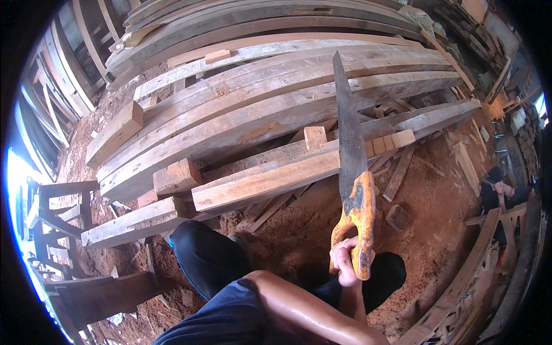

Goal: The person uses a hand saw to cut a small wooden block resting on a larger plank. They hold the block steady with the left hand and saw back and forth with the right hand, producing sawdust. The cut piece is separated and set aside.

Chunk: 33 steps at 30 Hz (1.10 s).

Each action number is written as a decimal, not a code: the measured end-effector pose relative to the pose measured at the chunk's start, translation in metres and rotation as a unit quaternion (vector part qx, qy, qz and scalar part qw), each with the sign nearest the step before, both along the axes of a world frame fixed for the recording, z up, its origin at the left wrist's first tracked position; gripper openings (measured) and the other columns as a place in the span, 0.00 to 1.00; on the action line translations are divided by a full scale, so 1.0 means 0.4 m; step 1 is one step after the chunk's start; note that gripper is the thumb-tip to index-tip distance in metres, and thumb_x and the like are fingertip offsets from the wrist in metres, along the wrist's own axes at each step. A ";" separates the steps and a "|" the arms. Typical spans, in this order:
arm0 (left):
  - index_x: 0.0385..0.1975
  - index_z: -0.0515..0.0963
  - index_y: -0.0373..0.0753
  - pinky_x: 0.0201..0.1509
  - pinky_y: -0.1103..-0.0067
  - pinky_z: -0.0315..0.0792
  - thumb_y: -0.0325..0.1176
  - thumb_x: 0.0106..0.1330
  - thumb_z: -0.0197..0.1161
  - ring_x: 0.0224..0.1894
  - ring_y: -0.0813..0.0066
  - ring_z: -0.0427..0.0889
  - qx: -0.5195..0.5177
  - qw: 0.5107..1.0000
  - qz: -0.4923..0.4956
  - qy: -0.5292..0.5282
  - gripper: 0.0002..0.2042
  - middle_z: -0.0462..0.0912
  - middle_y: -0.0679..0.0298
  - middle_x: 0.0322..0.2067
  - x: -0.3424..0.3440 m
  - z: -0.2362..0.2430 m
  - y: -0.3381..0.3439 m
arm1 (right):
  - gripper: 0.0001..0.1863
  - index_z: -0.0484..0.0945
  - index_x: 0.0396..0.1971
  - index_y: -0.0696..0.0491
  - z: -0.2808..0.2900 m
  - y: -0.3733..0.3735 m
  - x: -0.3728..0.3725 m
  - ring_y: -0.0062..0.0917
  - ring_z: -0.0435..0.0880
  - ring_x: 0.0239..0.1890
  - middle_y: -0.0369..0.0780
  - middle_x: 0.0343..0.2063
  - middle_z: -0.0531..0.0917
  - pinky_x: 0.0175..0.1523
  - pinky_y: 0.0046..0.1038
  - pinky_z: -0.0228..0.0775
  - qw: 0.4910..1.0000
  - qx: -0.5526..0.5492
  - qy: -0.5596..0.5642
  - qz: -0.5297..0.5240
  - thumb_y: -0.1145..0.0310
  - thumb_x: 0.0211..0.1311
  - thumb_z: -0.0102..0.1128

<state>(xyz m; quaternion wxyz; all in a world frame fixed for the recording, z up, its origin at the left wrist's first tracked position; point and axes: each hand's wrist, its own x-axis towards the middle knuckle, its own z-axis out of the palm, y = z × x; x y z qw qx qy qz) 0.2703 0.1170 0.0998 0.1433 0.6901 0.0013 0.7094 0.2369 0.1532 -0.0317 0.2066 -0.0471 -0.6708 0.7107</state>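
My right hand (347, 262) is closed around the worn yellow-and-black handle of a handsaw (351, 150). Its long grey blade points away from me, crossing in front of a squared wooden beam (264, 183). Whether the blade touches the wood, I cannot tell. Just right of the blade, the beam's end has several dark crosswise lines. Beneath the far side of the saw lie long weathered timbers (241, 123). A small wood block (314, 138) stands left of the blade, behind the beam. My left hand is out of view.
My bent knees (208, 256) are close to the beam. Sawdust and offcuts cover the ground (425, 215). A wooden frame (66, 215) stands at left, with stacked planks (276, 26) at the back. At far right another person's hand (506, 188) shows beside scrap wood (466, 287).
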 end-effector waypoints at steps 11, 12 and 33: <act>0.32 0.80 0.39 0.40 0.66 0.70 0.39 0.61 0.66 0.36 0.59 0.78 -0.013 1.000 0.002 -0.002 0.10 0.78 0.60 0.31 -0.014 -0.003 0.002 | 0.06 0.68 0.33 0.56 -0.010 0.004 0.002 0.18 0.68 0.15 0.37 0.17 0.72 0.23 0.21 0.64 0.998 0.050 0.026 0.027 0.75 0.62 0.57; 0.32 0.80 0.39 0.40 0.66 0.70 0.39 0.61 0.66 0.36 0.59 0.78 -0.012 1.000 0.000 -0.001 0.10 0.78 0.60 0.31 -0.014 -0.003 0.002 | 0.06 0.68 0.33 0.56 -0.008 0.006 0.002 0.18 0.68 0.15 0.37 0.17 0.72 0.23 0.21 0.64 0.998 0.048 0.025 0.029 0.75 0.62 0.57; 0.33 0.80 0.38 0.40 0.66 0.70 0.39 0.59 0.67 0.35 0.59 0.79 -0.041 0.999 -0.009 0.007 0.10 0.78 0.60 0.31 -0.062 -0.012 0.000 | 0.11 0.75 0.25 0.57 0.009 -0.001 0.001 0.22 0.77 0.19 0.37 0.16 0.78 0.29 0.24 0.69 1.000 0.007 -0.001 -0.003 0.68 0.57 0.67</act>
